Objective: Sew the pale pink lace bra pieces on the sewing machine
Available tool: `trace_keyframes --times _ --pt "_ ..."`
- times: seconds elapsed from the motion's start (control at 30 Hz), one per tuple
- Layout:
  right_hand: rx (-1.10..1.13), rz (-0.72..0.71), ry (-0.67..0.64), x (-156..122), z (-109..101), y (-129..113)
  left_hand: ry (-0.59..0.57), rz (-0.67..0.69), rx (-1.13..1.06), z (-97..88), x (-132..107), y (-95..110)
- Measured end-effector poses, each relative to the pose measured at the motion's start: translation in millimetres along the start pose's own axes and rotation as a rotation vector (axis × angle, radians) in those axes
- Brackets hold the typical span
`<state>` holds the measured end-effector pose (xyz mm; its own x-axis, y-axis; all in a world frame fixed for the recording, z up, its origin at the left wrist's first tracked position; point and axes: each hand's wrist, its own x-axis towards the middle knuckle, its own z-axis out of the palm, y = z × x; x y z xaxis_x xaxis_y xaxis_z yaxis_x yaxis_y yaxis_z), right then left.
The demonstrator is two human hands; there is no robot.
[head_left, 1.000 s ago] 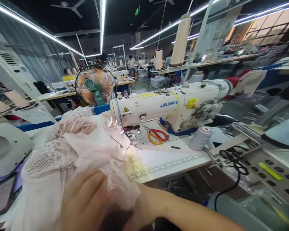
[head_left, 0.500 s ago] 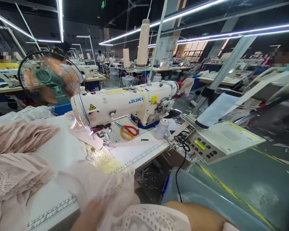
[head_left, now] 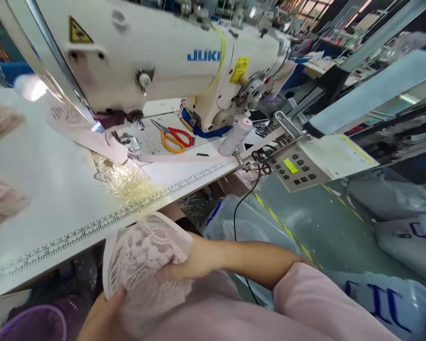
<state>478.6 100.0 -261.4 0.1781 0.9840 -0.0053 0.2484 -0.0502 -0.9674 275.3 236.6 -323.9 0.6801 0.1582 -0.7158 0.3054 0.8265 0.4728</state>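
Note:
A pale pink lace fabric piece [head_left: 142,265] with a smooth edge band lies spread over my lap, just in front of the table's edge. My left hand [head_left: 104,312] grips its lower left side, thumb on top. From the right, my right hand [head_left: 195,260] is closed on the other side of the lace, its thumb pressed on the cloth and its other fingers hidden. Beyond them, a white sewing machine [head_left: 170,61] stands on the table, with another lace piece [head_left: 62,113] and a pale strip [head_left: 188,159] by its needle area.
Scissors [head_left: 173,137] with red and orange handles lie under the machine arm. A thread cone [head_left: 236,136] and a control box [head_left: 301,163] stand to the right. Pink fabric [head_left: 3,201] rests at the table's left. A purple basket [head_left: 35,310] and a clear bin [head_left: 227,218] sit below.
My view has tilted down and come closer to the machine. The blurred lace that was over the table edge is now held in both hands above my lap.

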Motion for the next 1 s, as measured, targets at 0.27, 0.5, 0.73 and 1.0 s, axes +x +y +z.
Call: trace_keyframes --times 0.27,0.5,0.73,1.0 --pt "0.328 0.196 0.569 -24.5 -28.4 9.1 0.063 -0.250 -0.125 -16.3 5.9 -17.0" --pt "-0.461 -0.314 -0.017 -36.2 -15.9 -4.3 -0.131 -0.232 -0.392 -18.1 21.1 -25.3" --pt "-0.519 -0.391 -0.052 -21.3 5.7 17.1 -0.138 -0.270 -0.382 -14.0 21.5 -15.0" --pt "-0.541 -0.294 -0.183 -22.1 8.9 15.0 0.169 -0.523 -0.478 20.1 20.9 -2.1"
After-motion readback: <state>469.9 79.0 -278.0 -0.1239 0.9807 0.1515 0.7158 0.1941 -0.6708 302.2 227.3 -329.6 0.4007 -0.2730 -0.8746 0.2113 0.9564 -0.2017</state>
